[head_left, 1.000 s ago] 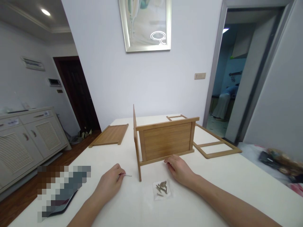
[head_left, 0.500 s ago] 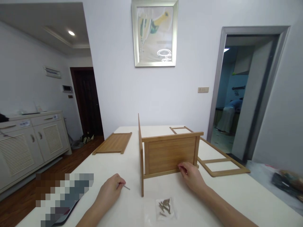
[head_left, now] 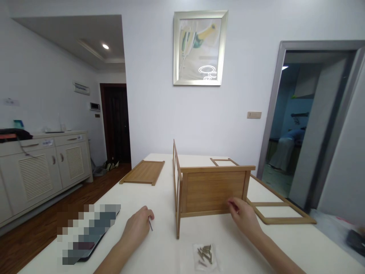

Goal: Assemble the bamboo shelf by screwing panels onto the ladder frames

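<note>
My left hand hovers over the table's left part, closed on a thin metal rod that points down from the fingers. My right hand is in front of the lower right of a wooden panel, its fingertips pinched together. Whether it touches the panel, and what it may be holding, I cannot make out. The panel stands upright on its long edge. At its left end a narrow wooden frame stands upright, seen nearly edge-on. A clear plastic bag of several screws lies between my forearms.
Another wooden panel lies flat at the back left of the white table. At the right lies an open wooden frame, with a smaller frame piece behind. A blurred flat dark object is at the left edge.
My view has swung left and tilted up a little. The rod in my left hand has turned to point more steeply down. My right hand stays by the panel's lower right.
</note>
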`<state>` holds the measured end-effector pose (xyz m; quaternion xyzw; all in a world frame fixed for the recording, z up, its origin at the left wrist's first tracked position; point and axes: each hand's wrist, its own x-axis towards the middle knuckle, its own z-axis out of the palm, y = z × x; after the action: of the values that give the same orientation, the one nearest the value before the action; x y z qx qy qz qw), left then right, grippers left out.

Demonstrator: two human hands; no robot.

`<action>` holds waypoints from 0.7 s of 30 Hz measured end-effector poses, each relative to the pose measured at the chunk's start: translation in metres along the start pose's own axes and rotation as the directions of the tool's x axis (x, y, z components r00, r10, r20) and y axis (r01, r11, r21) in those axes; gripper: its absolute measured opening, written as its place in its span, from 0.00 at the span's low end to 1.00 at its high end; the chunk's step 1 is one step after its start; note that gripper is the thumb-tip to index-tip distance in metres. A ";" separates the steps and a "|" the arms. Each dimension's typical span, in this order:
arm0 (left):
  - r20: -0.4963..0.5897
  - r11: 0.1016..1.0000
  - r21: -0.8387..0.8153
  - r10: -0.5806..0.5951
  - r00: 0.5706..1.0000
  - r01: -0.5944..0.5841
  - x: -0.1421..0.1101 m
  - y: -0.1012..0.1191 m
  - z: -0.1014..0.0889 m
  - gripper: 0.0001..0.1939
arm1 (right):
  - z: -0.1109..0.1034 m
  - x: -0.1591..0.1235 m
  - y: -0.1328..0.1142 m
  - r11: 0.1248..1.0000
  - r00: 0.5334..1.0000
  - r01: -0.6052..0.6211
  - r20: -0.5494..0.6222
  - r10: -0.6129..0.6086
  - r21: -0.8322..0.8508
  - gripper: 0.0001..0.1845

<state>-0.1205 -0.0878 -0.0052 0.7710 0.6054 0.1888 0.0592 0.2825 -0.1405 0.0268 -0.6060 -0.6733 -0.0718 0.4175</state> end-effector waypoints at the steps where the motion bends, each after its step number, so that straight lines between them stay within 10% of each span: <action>1: -0.005 1.000 0.012 -0.008 1.000 0.008 0.000 -0.001 0.000 0.17 | -0.001 0.002 0.003 1.000 0.999 -0.011 -0.032 0.011 -0.003 0.12; 9: -0.023 0.999 0.028 -0.036 0.999 0.036 0.003 -0.002 0.000 0.17 | -0.014 0.019 0.040 0.971 0.865 -0.237 -0.452 0.220 0.018 0.17; 21: -0.003 0.998 0.033 -0.054 0.999 0.054 0.002 0.000 -0.002 0.16 | 0.003 0.013 0.062 0.919 0.907 -0.393 -0.152 0.394 0.039 0.22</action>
<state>-0.1207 -0.0857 -0.0028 0.7549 0.6292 0.1781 0.0508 0.3363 -0.1129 0.0082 -0.7201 -0.5028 -0.0313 0.4772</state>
